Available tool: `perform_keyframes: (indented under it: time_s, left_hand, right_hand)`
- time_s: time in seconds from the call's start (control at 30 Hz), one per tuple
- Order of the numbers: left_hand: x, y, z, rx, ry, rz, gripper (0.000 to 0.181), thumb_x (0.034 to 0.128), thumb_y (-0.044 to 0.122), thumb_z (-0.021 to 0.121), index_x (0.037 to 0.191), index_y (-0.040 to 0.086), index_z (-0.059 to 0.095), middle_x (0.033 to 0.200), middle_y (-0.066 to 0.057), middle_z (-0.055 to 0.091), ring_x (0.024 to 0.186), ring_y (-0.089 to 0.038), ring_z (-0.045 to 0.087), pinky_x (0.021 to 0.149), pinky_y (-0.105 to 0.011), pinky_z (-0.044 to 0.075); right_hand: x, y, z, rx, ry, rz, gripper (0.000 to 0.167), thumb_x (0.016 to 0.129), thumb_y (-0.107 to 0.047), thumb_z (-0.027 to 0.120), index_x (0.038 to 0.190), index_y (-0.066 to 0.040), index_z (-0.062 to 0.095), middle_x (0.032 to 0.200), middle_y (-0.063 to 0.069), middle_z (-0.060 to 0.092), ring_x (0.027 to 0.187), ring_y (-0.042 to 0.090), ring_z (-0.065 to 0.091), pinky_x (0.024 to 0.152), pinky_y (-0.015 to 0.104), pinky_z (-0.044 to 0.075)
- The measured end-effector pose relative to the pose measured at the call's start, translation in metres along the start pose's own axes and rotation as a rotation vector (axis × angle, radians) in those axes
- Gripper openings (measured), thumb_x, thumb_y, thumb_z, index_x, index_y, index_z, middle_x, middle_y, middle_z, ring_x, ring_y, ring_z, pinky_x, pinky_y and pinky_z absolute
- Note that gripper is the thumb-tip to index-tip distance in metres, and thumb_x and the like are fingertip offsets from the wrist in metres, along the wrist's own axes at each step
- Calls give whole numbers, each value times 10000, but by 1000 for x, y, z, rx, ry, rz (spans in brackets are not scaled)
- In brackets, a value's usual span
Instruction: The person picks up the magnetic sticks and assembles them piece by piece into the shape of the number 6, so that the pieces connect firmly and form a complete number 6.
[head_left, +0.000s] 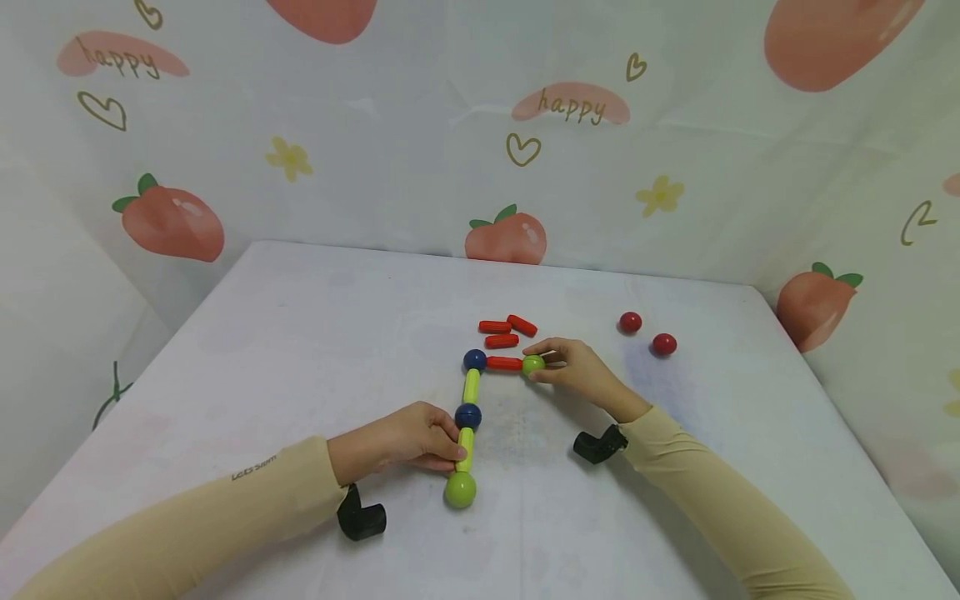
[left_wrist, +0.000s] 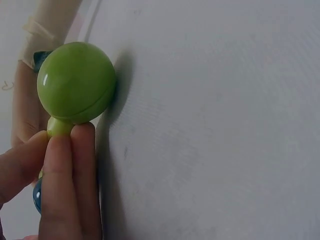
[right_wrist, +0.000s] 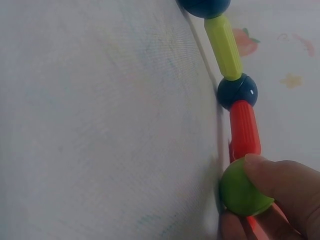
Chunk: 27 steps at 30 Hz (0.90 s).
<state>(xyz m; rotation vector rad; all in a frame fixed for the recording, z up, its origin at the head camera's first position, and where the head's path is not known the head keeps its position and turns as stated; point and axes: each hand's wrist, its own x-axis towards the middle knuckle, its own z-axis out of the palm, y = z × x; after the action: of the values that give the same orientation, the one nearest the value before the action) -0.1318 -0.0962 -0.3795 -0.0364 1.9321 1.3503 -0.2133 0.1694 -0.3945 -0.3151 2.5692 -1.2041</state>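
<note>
An L-shaped chain of balls and rods lies on the table. Its near end is a green ball (head_left: 461, 490), joined by a yellow-green rod (head_left: 466, 442) to a blue ball (head_left: 468, 416). A second yellow-green rod (head_left: 471, 387) leads to another blue ball (head_left: 475, 360), where a red rod (head_left: 505, 363) branches right to a smaller-looking green ball (head_left: 533, 365). My left hand (head_left: 405, 437) pinches the nearer yellow-green rod just beside the end ball, seen large in the left wrist view. Between thumb and fingers, my right hand (head_left: 581, 375) grips the green ball at the red rod's end.
Several loose pieces lie farther back: red rods (head_left: 502, 341) behind the chain's corner, and two red balls (head_left: 631, 322) at the right. A black wrist mount (head_left: 363, 518) hangs below each sleeve. A printed cloth (head_left: 420, 167) rises behind the table's back edge.
</note>
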Motion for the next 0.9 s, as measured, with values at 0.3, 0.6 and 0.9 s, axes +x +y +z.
perform_keyframes:
  time_s: [0.3, 0.6, 0.9]
  left_hand:
    - [0, -1, -3, 8, -17, -1, 213, 852, 57, 720, 1021, -5, 608, 856, -107, 688, 651, -110, 664, 647, -223, 560]
    - [1, 1, -3, 36, -15, 3, 229, 852, 75, 725, 1027, -3, 600, 840, -94, 697, 647, -114, 664, 642, -222, 559]
    - [1, 5, -8, 154, 93, 24, 314, 836, 133, 754, 1060, 16, 569, 789, -78, 679, 629, -131, 630, 605, -231, 547]
  right_hand:
    - [1, 0, 0, -6, -6, 17, 371, 851, -142, 743, 1209, -95, 661, 1239, 108, 639, 1169, 328, 597, 960, 425, 499]
    - [-1, -1, -2, -15, 1, -6, 368, 851, -148, 745, 1203, -85, 661, 1228, 113, 644, 1154, 326, 604, 954, 425, 503]
    - [-2, -2, -2, 1, -10, 1, 374, 850, -149, 746, 1208, -84, 658, 1225, 115, 645, 1157, 326, 604, 951, 420, 506]
